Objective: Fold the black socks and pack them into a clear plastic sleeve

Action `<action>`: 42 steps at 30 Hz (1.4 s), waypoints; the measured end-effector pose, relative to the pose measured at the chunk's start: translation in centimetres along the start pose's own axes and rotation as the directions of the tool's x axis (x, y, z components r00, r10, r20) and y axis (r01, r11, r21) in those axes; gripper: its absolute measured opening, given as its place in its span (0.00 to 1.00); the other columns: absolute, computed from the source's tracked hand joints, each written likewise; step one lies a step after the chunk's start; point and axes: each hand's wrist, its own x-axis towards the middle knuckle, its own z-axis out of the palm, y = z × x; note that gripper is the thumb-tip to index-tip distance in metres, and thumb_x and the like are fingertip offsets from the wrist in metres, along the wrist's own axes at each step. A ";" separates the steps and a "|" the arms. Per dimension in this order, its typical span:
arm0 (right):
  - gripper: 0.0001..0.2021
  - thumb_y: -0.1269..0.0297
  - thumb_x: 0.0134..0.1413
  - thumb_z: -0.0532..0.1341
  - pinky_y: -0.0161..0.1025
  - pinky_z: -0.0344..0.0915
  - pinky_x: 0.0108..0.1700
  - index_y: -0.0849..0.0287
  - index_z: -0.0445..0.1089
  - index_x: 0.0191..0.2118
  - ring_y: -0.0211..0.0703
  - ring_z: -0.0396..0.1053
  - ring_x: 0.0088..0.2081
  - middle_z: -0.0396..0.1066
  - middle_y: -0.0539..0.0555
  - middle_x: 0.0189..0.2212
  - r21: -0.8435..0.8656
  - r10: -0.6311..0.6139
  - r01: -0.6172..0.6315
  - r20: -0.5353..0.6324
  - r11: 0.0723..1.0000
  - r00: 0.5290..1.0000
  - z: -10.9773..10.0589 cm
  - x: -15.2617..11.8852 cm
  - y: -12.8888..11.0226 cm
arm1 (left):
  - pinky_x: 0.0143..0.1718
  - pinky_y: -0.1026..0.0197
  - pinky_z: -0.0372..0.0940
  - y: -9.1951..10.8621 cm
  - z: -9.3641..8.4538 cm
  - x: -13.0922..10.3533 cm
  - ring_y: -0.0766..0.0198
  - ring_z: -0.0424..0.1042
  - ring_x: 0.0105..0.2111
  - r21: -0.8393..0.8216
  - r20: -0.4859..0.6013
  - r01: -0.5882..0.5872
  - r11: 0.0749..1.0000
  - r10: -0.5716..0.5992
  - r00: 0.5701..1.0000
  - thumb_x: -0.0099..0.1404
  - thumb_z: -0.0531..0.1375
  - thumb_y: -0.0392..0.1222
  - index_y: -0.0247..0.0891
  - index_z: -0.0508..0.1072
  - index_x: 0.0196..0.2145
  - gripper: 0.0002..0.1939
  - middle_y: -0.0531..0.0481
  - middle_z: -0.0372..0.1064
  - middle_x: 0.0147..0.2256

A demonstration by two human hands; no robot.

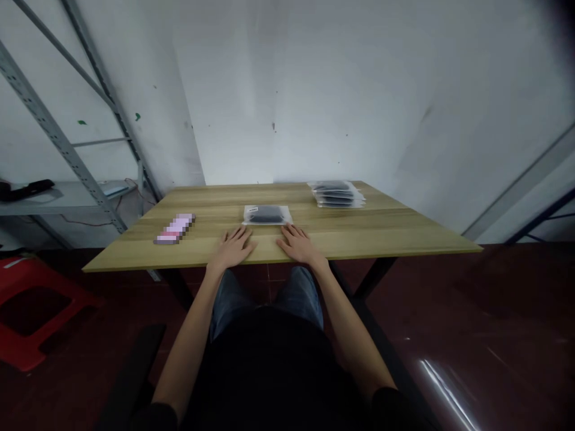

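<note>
Both palms rest flat on the wooden table near its front edge. My left hand point(232, 248) has its fingers spread and holds nothing. On the other side, my right hand point(296, 243) also lies open, its fingertips close to the lower right corner of a clear plastic pouch point(267, 215). Something dark is inside that pouch, and a small white label shows at its upper left. Whether the fingertips touch the pouch I cannot tell. Farther back to the right lies a stack of similar pouches point(336, 195) with dark contents.
The wooden table point(386, 230) stands against a white wall. A pixelated pink phone-like object point(176, 228) lies at its left. Metal shelving point(58, 140) rises on the left, with a red plastic stool point(49, 299) below. A dark armrest point(135, 365) is by my left arm.
</note>
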 end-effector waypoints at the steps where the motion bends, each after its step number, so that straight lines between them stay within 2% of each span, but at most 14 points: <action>1: 0.36 0.43 0.75 0.45 0.54 0.44 0.76 0.62 0.54 0.76 0.57 0.46 0.77 0.48 0.63 0.77 -0.001 -0.002 0.002 0.000 1.000 1.000 0.0 0.0 0.0 | 0.76 0.36 0.35 0.0 -0.1 0.0 0.52 0.41 0.78 -0.005 0.001 -0.001 1.000 0.001 1.000 0.78 0.41 0.65 0.45 0.55 0.76 0.37 0.46 0.40 0.77; 20: 0.35 0.44 0.75 0.46 0.54 0.44 0.76 0.62 0.55 0.76 0.57 0.46 0.77 0.48 0.63 0.77 0.004 0.009 -0.009 0.004 1.000 1.000 -0.3 -0.2 -0.3 | 0.76 0.37 0.36 -0.1 0.0 0.0 0.52 0.42 0.77 0.003 -0.008 0.003 1.000 -0.003 1.000 0.78 0.42 0.66 0.47 0.56 0.75 0.37 0.47 0.42 0.77; 26: 0.35 0.43 0.75 0.46 0.54 0.44 0.76 0.59 0.56 0.76 0.56 0.47 0.77 0.49 0.61 0.77 0.000 0.004 -0.004 -0.010 1.000 1.000 -0.1 -0.1 -0.1 | 0.76 0.36 0.37 -0.1 0.0 0.0 0.52 0.42 0.77 0.007 -0.010 -0.003 1.000 0.003 1.000 0.78 0.42 0.65 0.46 0.56 0.75 0.37 0.46 0.42 0.77; 42: 0.35 0.43 0.75 0.45 0.55 0.44 0.76 0.60 0.55 0.76 0.56 0.47 0.77 0.48 0.62 0.77 0.008 0.003 -0.003 -0.004 1.000 1.000 -0.2 -0.1 -0.1 | 0.76 0.36 0.36 0.0 0.0 -0.1 0.52 0.42 0.77 -0.003 -0.008 -0.005 1.000 0.005 1.000 0.78 0.42 0.65 0.46 0.56 0.75 0.37 0.46 0.41 0.77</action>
